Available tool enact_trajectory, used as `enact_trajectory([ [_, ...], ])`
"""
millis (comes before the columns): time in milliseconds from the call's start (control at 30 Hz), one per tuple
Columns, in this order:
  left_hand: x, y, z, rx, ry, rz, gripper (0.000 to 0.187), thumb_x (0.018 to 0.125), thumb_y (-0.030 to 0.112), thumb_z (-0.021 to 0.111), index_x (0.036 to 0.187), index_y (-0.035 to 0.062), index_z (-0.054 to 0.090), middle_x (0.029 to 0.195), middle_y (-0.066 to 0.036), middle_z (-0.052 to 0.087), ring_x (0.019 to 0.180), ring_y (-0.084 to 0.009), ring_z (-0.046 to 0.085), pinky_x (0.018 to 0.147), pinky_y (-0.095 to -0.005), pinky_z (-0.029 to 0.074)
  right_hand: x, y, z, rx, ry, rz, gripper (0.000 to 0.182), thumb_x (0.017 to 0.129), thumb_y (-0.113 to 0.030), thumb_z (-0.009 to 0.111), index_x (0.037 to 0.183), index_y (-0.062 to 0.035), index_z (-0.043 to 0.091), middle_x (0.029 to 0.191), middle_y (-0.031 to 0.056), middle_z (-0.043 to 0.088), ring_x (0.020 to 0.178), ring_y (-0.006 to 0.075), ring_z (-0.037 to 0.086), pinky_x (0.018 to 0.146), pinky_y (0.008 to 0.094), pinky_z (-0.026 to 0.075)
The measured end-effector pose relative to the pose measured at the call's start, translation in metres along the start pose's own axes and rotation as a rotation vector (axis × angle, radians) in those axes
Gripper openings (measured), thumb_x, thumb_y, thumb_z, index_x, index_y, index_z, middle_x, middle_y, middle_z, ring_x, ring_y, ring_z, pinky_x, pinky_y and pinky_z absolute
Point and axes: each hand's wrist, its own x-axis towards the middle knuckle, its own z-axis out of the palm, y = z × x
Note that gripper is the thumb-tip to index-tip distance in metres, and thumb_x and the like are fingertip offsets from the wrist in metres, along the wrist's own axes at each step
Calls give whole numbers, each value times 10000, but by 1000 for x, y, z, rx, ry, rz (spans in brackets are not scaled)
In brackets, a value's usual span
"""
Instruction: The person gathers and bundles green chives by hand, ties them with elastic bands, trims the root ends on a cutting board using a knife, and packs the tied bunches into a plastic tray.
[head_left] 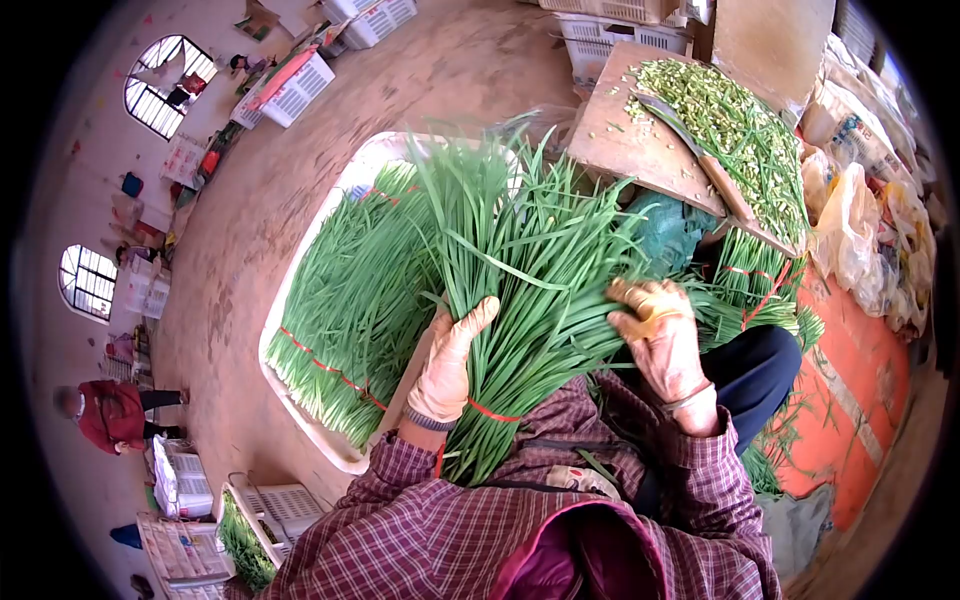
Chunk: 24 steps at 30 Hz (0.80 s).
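A large bundle of long green leaves (530, 290), tied near its base with a red band, lies across my lap. Gloved, my left hand (452, 362) is wrapped round the left side of the bundle, thumb up. On the right, my right hand (655, 325) has its fingers curled at the edge of the leaves; what it holds, if anything, is hidden. Beside the bundle stands a white crate (275, 345) filled with banded green leaves (350, 290). The tips of the held bundle overlap the crate's contents.
A board (625, 135) at upper right bears cut pieces and a knife (700, 160). More bundles (750, 275) lie below it by an orange sheet (850, 400). Plastic bags (850, 220) are at far right. A person (115, 415) in red stands far left, near white baskets (180, 480).
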Motion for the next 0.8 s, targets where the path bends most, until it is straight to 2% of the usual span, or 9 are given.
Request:
enact_trajectory([
  [67, -1, 1, 1, 21, 5, 17, 425, 941, 292, 723, 1275, 44, 638, 1219, -60, 658, 1097, -161, 619, 990, -328, 486, 12, 1, -13, -127, 145, -120, 242, 819, -126, 747, 1051, -60, 739, 1068, 120, 708, 991, 342, 648, 978, 466, 450],
  [200, -1, -3, 1, 46, -53, 61, 407, 951, 212, 705, 1304, 31, 616, 1213, -49, 665, 1091, -150, 623, 992, -317, 484, 39, -26, -38, -124, 322, -246, 75, 786, -80, 744, 781, -64, 671, 934, 32, 707, 877, 280, 646, 871, 441, 473],
  [233, -2, -3, 2, 48, -71, 90, 425, 951, 162, 701, 1339, 32, 590, 1195, -31, 675, 1078, -139, 627, 984, -309, 487, 46, -29, -41, -137, 342, -386, 70, 778, -104, 753, 776, -96, 684, 898, 13, 704, 843, 252, 641, 867, 423, 467],
  [333, -5, 8, 10, 45, -83, 4, 402, 953, 155, 692, 1324, 23, 609, 1187, -38, 681, 1076, -138, 629, 980, -302, 487, 66, -43, -36, -108, 290, -439, 78, 788, -182, 767, 786, -141, 701, 805, -7, 676, 768, 237, 616, 859, 418, 463],
  [367, -6, 11, 11, 77, -80, -20, 390, 955, 154, 690, 1314, 23, 618, 1189, -38, 681, 1076, -134, 627, 980, -300, 487, 68, -46, -28, -128, 230, -338, 99, 795, -236, 767, 793, -157, 708, 767, 12, 659, 761, 245, 616, 860, 414, 464],
  [467, -8, 12, 12, 90, -95, 15, 365, 959, 154, 687, 1294, 19, 634, 1180, -37, 682, 1069, -130, 625, 976, -297, 489, 71, -50, -7, -60, 181, -276, 153, 784, -294, 774, 769, -172, 683, 730, 38, 620, 754, 255, 612, 839, 402, 465],
  [600, -4, 6, 10, 66, -89, -4, 331, 959, 121, 688, 1269, 10, 650, 1153, -30, 689, 1035, -119, 637, 948, -274, 507, 65, -34, 14, -243, 200, -316, 163, 796, -298, 758, 771, -166, 666, 736, 40, 609, 761, 264, 612, 795, 404, 462],
  [700, -7, 7, 15, 47, -64, 16, 261, 952, 191, 686, 1144, 15, 701, 1047, -37, 715, 967, -120, 647, 919, -291, 501, 59, -25, 19, -245, 181, -281, 171, 796, -304, 757, 771, -164, 662, 737, 44, 604, 773, 266, 615, 782, 406, 458],
  [800, -6, 7, 14, 75, -76, 53, 265, 949, 193, 693, 1148, 18, 694, 1041, -27, 710, 968, -113, 641, 918, -289, 501, 61, -27, 16, -227, 133, -269, 155, 787, -287, 758, 831, -167, 670, 785, 51, 613, 799, 270, 617, 796, 410, 460],
])
